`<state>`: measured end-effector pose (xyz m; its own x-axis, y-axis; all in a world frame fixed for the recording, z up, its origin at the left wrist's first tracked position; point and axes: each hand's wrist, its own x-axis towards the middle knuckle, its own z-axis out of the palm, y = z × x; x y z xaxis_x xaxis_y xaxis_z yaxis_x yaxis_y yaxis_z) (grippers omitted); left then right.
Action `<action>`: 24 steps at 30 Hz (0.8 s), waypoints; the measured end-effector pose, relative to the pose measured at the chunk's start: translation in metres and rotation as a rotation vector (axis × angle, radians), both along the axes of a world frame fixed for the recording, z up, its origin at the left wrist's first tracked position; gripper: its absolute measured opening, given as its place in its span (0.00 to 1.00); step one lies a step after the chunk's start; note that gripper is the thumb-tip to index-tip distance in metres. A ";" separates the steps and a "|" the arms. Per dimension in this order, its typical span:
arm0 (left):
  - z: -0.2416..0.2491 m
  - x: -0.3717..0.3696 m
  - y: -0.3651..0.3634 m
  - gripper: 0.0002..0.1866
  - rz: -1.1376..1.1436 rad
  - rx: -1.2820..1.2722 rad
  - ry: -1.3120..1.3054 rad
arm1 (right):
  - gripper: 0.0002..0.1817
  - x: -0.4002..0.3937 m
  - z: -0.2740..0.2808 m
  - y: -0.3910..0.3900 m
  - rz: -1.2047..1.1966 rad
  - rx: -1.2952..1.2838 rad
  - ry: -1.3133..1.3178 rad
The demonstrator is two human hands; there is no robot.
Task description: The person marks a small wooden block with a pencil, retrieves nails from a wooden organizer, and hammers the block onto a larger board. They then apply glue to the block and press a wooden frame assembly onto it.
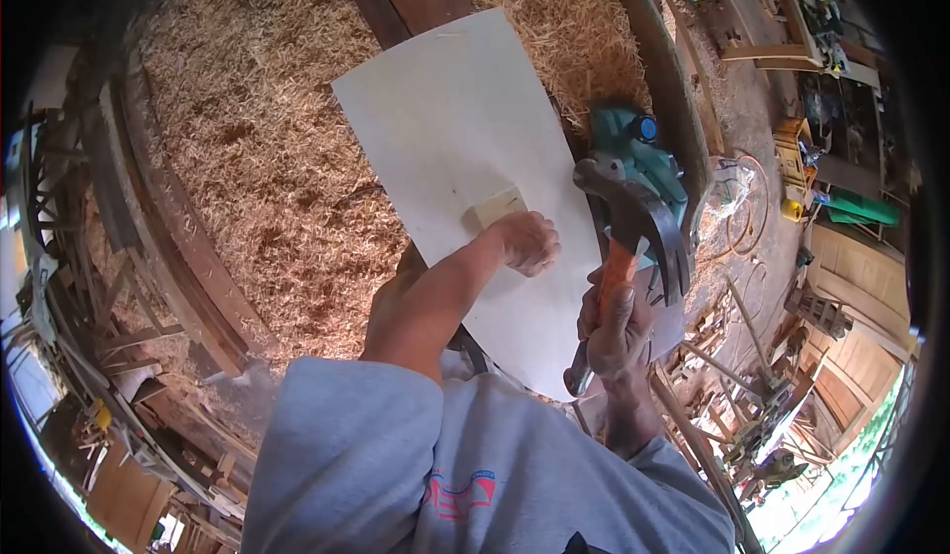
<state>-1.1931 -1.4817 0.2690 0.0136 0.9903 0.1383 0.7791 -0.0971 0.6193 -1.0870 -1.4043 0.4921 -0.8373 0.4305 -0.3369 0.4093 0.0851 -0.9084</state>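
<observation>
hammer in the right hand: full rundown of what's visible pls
The hammer is a claw hammer with a dark metal head and an orange-red handle. The right hand is closed around the handle, fingers wrapped, head up and raised above the pale sheet, touching nothing else. Its curved claw points toward the lower right. A dark butt end shows below the fist. It partly hides a teal power tool behind it. The head's striking face cannot be made out.

floor: wood shavings [247,158] | timber stacks [148,287] | daylight, possibly open-sided shed
</observation>
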 end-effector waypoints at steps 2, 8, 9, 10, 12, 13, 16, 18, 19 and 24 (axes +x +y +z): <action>0.001 0.001 0.000 0.10 0.003 0.017 -0.011 | 0.34 -0.001 0.004 -0.002 0.016 0.003 0.035; -0.004 0.002 0.000 0.09 -0.010 0.019 -0.046 | 0.30 0.019 -0.006 -0.009 -0.040 0.053 0.008; -0.008 0.005 0.001 0.08 0.032 0.087 -0.023 | 0.28 0.031 -0.014 -0.011 -0.082 0.052 -0.061; -0.011 0.003 0.003 0.08 0.075 0.158 0.009 | 0.28 0.045 -0.026 -0.012 -0.091 0.071 -0.046; -0.003 0.001 0.003 0.09 0.127 0.239 -0.004 | 0.20 0.071 -0.060 -0.010 0.002 0.604 -0.038; 0.001 0.002 -0.002 0.10 0.183 0.293 -0.051 | 0.20 0.084 -0.076 -0.009 -0.014 0.613 -0.020; 0.037 0.006 -0.036 0.12 0.551 0.303 -0.099 | 0.13 0.147 -0.111 -0.016 -0.108 0.596 -0.286; 0.042 0.006 -0.061 0.21 0.905 -0.031 -0.066 | 0.16 0.174 -0.125 -0.019 -0.122 0.586 -0.370; 0.048 0.002 -0.071 0.37 0.885 -0.167 -0.182 | 0.15 0.188 -0.139 -0.021 -0.126 0.589 -0.352; 0.062 -0.006 -0.066 0.54 0.764 -0.617 -0.071 | 0.15 0.196 -0.168 -0.031 -0.134 0.595 -0.347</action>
<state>-1.1994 -1.5478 0.3314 -0.6490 0.6278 -0.4298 0.4565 0.7732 0.4401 -0.8915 -1.4357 0.3238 -0.6506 0.7170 -0.2502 0.7091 0.4557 -0.5380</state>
